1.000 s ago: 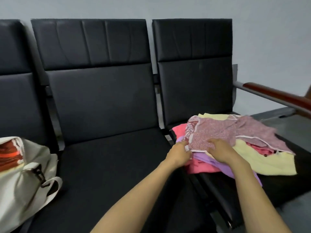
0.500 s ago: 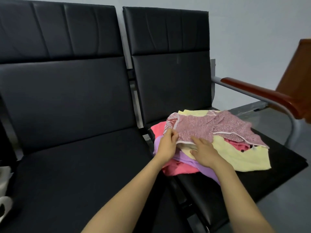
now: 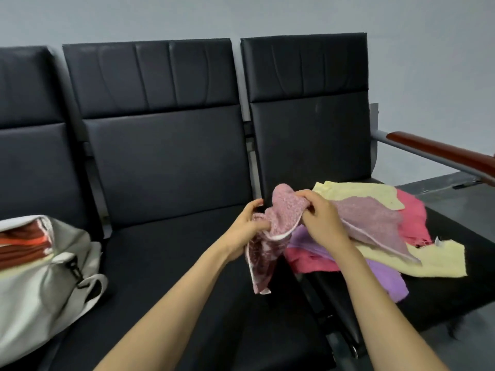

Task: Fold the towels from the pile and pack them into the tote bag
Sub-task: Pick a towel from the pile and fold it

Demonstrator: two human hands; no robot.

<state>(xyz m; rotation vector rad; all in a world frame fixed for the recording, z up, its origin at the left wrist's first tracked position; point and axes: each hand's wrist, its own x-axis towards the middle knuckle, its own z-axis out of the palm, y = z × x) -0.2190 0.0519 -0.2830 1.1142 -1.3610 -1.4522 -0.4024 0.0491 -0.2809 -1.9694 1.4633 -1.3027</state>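
Centre: a pink speckled towel [image 3: 284,210] is gripped by the left hand [image 3: 247,228] and right hand [image 3: 321,220]. Folded towels [image 3: 21,245] are packed in the lower-left tote bag [image 3: 40,290]; the pile [image 3: 434,258] at right is left unfolded.

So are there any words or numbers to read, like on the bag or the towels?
None to read. The tote bag, the pink speckled towel that the left hand and right hand hold, the towel pile and the black seats show no words or numbers.
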